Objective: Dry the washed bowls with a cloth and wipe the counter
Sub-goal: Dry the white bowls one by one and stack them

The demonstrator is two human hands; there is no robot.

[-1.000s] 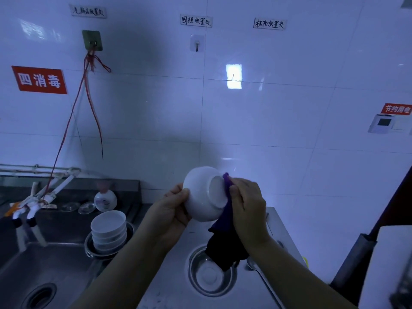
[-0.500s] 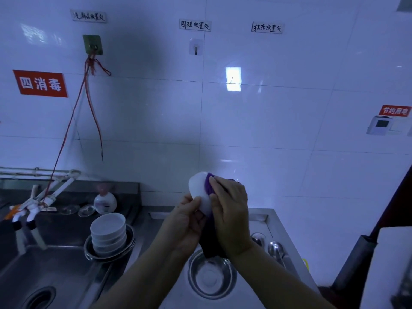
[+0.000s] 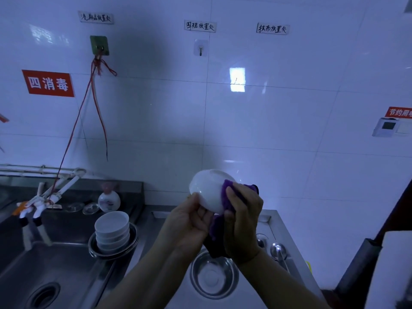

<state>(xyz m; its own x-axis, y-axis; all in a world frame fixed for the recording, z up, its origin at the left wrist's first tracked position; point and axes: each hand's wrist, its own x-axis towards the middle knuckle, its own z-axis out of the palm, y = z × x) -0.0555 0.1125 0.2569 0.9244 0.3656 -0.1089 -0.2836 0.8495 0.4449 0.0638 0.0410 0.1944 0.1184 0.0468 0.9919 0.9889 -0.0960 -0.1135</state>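
One bowl (image 3: 208, 189) held, four stacked bowls (image 3: 112, 230), one cloth (image 3: 225, 197)

White glossy wall tiles (image 3: 278, 121) carry a red sign (image 3: 48, 83) and hooks above a steel sink (image 3: 55, 270).

I see steel tabletop (image 3: 270, 216) with sink (image 3: 51, 270) sunk at left. Stack of white bowls (image 3: 112, 230) in metal basin (image 3: 93, 246) on sink edge. Steel bowl (image 3: 214, 276) mid-tabletop, ladle (image 3: 277, 250) just right. Round bottle (image 3: 109, 200) by back wall.

head-worn view, forward-down, close over counter (image 3: 160, 221)
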